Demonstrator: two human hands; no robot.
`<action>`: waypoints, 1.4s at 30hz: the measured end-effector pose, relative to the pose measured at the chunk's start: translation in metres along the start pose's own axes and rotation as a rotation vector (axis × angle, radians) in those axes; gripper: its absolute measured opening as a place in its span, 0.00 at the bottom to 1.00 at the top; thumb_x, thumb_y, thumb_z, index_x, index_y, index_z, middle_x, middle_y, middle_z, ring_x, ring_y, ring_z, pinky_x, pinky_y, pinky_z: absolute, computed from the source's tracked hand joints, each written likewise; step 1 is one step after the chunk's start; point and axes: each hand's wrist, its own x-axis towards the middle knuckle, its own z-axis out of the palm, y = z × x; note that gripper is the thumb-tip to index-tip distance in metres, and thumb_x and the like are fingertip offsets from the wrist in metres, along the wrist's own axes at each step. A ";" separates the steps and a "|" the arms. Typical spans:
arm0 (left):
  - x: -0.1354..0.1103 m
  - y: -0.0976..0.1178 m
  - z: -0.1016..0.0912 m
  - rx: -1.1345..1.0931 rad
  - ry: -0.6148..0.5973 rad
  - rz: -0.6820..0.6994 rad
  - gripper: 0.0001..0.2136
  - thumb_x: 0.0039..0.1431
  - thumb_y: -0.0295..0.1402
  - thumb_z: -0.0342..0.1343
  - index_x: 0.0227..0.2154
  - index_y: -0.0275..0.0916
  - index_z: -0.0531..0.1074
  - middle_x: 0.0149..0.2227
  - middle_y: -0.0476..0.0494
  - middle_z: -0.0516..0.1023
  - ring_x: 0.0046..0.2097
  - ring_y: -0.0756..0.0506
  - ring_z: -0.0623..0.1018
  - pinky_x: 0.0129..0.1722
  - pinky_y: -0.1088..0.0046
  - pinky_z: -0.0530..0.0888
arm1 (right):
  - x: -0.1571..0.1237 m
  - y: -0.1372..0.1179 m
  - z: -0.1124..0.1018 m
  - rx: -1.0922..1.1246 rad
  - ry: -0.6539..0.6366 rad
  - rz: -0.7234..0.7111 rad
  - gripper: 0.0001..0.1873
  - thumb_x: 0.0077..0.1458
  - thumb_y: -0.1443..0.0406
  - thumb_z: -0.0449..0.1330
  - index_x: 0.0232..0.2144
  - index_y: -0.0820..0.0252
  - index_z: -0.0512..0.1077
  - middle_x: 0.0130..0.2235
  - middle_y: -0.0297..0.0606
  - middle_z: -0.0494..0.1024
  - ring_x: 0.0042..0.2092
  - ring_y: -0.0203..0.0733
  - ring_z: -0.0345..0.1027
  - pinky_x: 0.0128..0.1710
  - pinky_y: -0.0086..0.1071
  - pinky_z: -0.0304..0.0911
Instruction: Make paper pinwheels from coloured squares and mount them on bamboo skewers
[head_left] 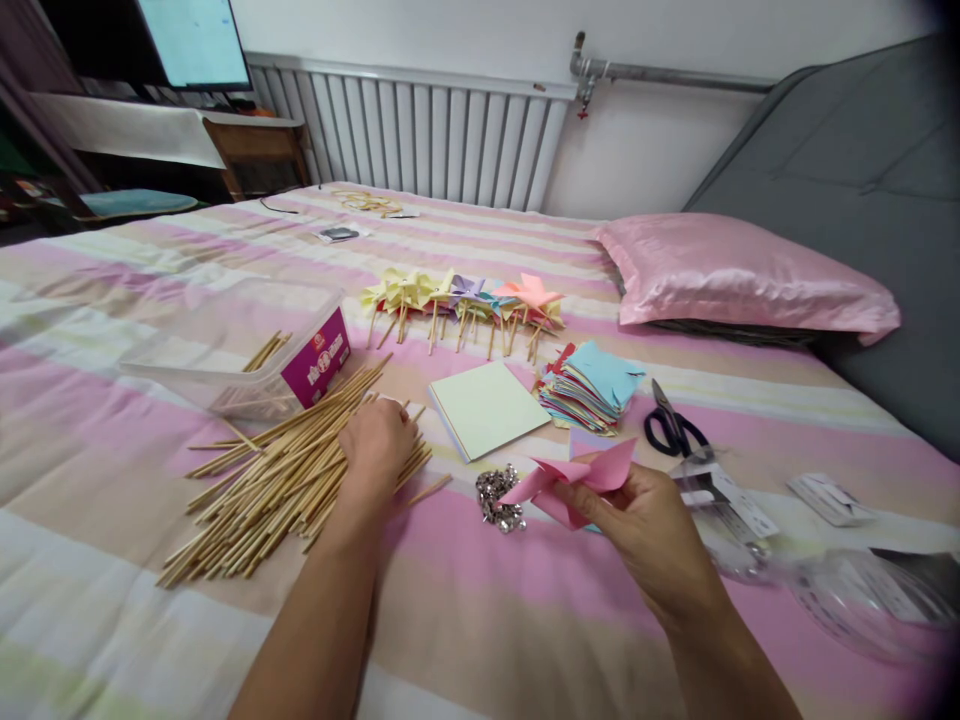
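Note:
My right hand [634, 515] pinches a pink paper pinwheel [574, 480] between thumb and fingers, raised above the bed. On the left, my left hand [380, 440] rests at the upper end of a heap of thin wooden sticks [292, 475]. Its fingers are curled in, and their tips are hidden, so what they grip does not show. A small pile of silver metal fasteners [500, 497] lies just left of the pinwheel. Square sheets of pale paper [489, 408] lie between the hands. Behind the right hand is a stack of cut coloured paper [589, 385].
Finished pinwheels on sticks [465, 300] lie in a row farther back. A clear plastic box [232, 340] with sticks stands at left. Black-handled scissors [673, 425] and clear plastic packaging [724, 510] lie at right. A pink pillow [742, 275] sits by the grey headboard [847, 150].

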 end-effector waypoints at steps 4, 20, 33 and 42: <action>0.001 0.001 0.002 -0.005 -0.010 0.003 0.11 0.48 0.34 0.52 0.31 0.41 0.79 0.35 0.33 0.79 0.39 0.33 0.77 0.32 0.63 0.69 | 0.000 0.000 0.000 -0.014 0.005 -0.011 0.16 0.45 0.56 0.64 0.30 0.64 0.78 0.27 0.39 0.76 0.31 0.42 0.69 0.30 0.33 0.66; -0.049 0.010 -0.055 -1.173 0.440 0.291 0.09 0.46 0.37 0.62 0.29 0.38 0.77 0.24 0.49 0.76 0.25 0.51 0.72 0.24 0.78 0.68 | -0.003 -0.019 -0.001 0.062 -0.031 -0.011 0.13 0.47 0.57 0.63 0.28 0.61 0.79 0.26 0.38 0.77 0.32 0.42 0.69 0.30 0.30 0.66; -0.030 0.029 -0.016 -1.155 0.276 0.337 0.08 0.49 0.35 0.59 0.30 0.35 0.76 0.30 0.45 0.79 0.33 0.47 0.77 0.33 0.74 0.73 | -0.001 -0.010 -0.004 0.075 0.009 -0.034 0.15 0.47 0.57 0.63 0.32 0.63 0.78 0.30 0.42 0.79 0.36 0.46 0.70 0.35 0.36 0.67; -0.064 0.043 -0.035 -0.984 0.250 0.767 0.05 0.57 0.31 0.54 0.33 0.38 0.73 0.30 0.47 0.76 0.31 0.50 0.74 0.32 0.76 0.70 | -0.006 -0.013 -0.015 0.035 0.058 -0.406 0.06 0.47 0.63 0.64 0.22 0.59 0.74 0.25 0.37 0.76 0.29 0.41 0.70 0.29 0.32 0.65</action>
